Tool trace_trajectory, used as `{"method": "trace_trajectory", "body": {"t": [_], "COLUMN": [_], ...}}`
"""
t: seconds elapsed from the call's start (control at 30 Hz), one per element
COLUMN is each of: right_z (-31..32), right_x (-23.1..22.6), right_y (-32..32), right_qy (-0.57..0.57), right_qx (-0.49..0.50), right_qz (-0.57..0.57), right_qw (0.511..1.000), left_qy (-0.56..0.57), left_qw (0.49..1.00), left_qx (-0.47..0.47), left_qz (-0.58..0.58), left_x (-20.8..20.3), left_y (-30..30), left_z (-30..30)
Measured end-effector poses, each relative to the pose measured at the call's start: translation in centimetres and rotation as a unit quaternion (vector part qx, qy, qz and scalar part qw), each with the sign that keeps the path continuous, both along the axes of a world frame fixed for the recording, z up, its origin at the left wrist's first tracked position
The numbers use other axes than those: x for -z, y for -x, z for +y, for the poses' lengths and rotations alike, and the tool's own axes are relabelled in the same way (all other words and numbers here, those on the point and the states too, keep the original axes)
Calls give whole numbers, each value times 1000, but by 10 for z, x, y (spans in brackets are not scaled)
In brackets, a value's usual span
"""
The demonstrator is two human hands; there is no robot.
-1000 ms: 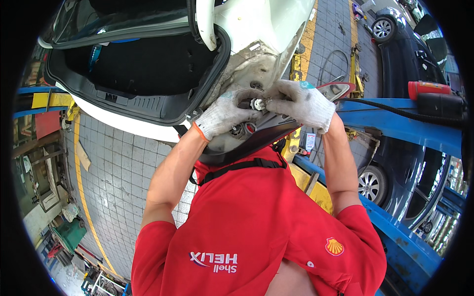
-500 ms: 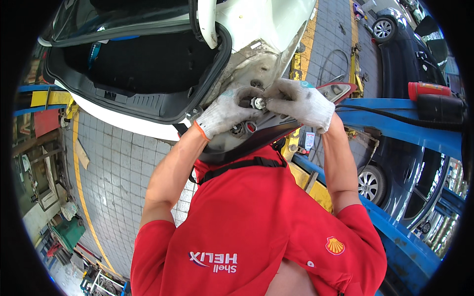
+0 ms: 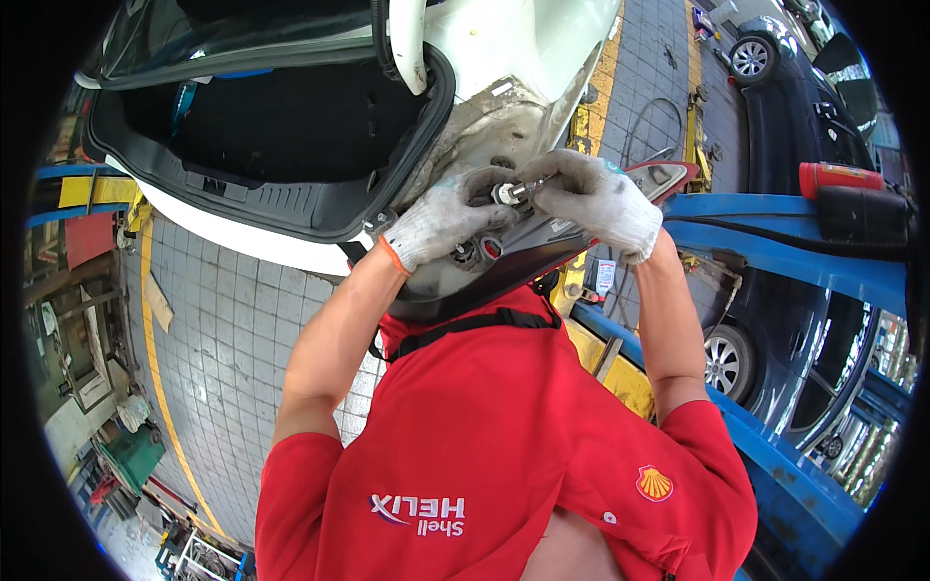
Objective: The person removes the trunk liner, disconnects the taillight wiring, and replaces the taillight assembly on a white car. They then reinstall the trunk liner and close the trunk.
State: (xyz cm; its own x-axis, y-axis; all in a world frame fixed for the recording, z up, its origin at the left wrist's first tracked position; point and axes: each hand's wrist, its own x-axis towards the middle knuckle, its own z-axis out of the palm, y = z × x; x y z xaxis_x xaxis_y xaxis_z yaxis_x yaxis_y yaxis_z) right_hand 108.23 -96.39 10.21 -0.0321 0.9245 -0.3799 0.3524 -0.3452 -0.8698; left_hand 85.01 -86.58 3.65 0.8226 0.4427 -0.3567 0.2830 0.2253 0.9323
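My left hand [image 3: 448, 221], in a white knit glove with an orange cuff, closes its fingers around a pale bulb socket [image 3: 505, 194]. From the right, my gloved right hand [image 3: 603, 205] pinches a small bulb [image 3: 531, 185], whose glass end its fingers partly hide. Whether bulb and socket still touch is hard to make out. Under both hands the tail light housing [image 3: 523, 254] rests against my waist, its grey back facing up. A red round opening [image 3: 492, 248] shows in it beside my left hand.
Ahead stands a white car [image 3: 494, 44] with its trunk [image 3: 281, 126] open and a dirty bare lamp recess [image 3: 484, 131]. Blue lift arms [image 3: 746, 228] run along my right, with a dark car [image 3: 799, 116] beyond them. Grey floor tiles [image 3: 232, 320] lie to the left.
My right hand has shifted slightly away from the left, and more of the bulb now shows between them. My left hand and the housing stay nearly in place.
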Motion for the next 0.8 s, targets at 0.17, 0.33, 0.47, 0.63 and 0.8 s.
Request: {"method": "trace_trajectory", "body": {"t": [0.17,0.33,0.47,0.63,0.8], "right_z": [3,0,3,6,6], "right_x": [4,4,7,7,7], "right_y": [1,3,0,-3,0], "right_qy": [-81,-82,-168,-197,-155], "right_qx": [-54,-35,-111,-151,-151], "right_qz": [-53,-15,-90,-121,-157], "right_qw": [994,996,975,961,964], "left_qy": [-22,-14,2,-12,3], "left_qw": [1000,1000,1000,1000,1000], "left_qx": [-9,-3,1,4,1], "left_qz": [-7,-6,-14,-6,8], "left_x": [5,5,2,2,9], "left_y": [1,1,1,2,1], "left_z": [-1,0,1,1,1]}}
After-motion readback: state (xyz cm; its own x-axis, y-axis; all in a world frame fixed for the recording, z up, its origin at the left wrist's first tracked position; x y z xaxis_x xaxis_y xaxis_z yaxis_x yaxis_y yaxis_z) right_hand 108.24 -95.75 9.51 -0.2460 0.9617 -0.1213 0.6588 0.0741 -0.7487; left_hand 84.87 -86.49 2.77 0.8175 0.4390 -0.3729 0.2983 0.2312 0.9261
